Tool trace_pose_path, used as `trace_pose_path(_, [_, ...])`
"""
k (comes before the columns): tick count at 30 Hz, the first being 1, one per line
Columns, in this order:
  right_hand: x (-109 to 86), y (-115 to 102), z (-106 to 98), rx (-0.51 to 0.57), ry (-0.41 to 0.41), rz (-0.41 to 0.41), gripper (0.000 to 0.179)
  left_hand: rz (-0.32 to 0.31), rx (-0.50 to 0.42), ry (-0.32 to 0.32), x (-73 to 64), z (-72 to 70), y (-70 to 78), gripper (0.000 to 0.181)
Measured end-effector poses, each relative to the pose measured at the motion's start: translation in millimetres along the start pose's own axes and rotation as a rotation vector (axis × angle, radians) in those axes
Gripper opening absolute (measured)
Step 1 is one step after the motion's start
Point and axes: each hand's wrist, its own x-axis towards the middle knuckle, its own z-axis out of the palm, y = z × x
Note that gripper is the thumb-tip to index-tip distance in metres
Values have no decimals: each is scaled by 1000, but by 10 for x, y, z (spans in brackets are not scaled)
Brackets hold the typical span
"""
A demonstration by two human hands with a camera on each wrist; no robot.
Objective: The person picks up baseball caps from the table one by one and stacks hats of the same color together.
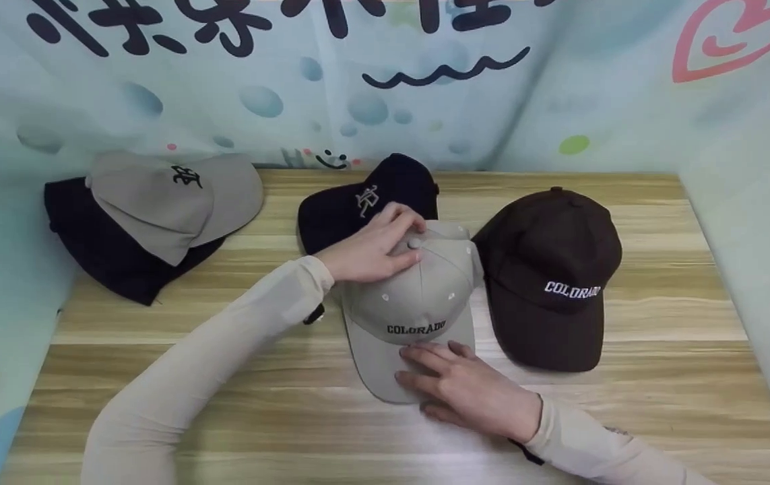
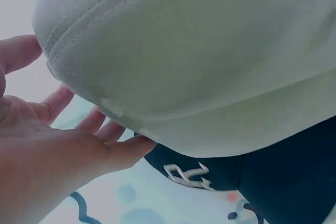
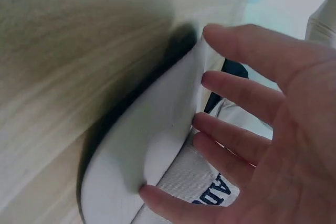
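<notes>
Grey fabric formed the cap (image 1: pixel 418 300) at the frame's centre; the left hand (image 1: pixel 372 250), fingers spread, touched its crown, the right hand (image 1: pixel 475 392), fingers apart, its brim, probably steadying it.

Patterned curtain (image 1: pixel 438 128) behind wooden tabletop (image 1: pixel 277 417)

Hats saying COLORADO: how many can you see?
2: a gray hat in the middle and a brown hat on the right. A dark hat at left is partly covered, so maybe more.
</notes>
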Motion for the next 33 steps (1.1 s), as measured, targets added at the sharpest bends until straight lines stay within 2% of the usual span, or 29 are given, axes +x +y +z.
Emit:
trace_pose_path(11, [143, 95, -11, 51, 36, 71, 41, -41, -20, 98, -222, -211, -219, 37])
trace_pose_path(17, [208, 112, -19, 76, 47, 92, 37, -103, 4, 103, -379, -301, -341, 38])
trace_pose_path(21, [222, 117, -26, 72, 38, 88, 40, -143, -12, 103, -503, -386, -426, 37])
trace_pose_path(26, [206, 121, -30, 67, 49, 107, 41, -223, -77, 127, -664, -580, -629, 30])
trace_pose_path(30, [196, 119, -21, 79, 74, 141, 40, -279, -113, 189, -843, -810, -871, 24])
trace_pose_path(33, [173, 128, -7, 82, 124, 161, 38, -344, -70, 246, -1050, -1012, -1063, 24])
